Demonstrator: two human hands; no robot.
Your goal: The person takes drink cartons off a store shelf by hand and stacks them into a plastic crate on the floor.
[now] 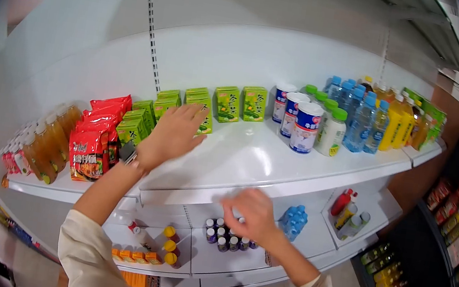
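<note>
My left hand (pixel 174 136) reaches over the upper shelf with its fingers stretched out, against or just in front of a green drink carton (pixel 205 115). I cannot tell whether the fingertips touch it. More green cartons stand beside it, among them one carton (pixel 227 104) to the right and a stack (pixel 135 124) to the left, partly behind my wrist. My right hand (pixel 251 215) hangs in front of the shelf edge, slightly blurred. Its fingers are loosely curled and apart, and nothing shows in them.
Red noodle packs (pixel 89 149) and amber bottles (pixel 42 148) fill the left end. Blue-and-white cans (pixel 305 132), white green-capped bottles (pixel 333 132) and blue water bottles (pixel 361 124) stand to the right. The lower shelf (pixel 303 245) holds small dark bottles (pixel 223 234).
</note>
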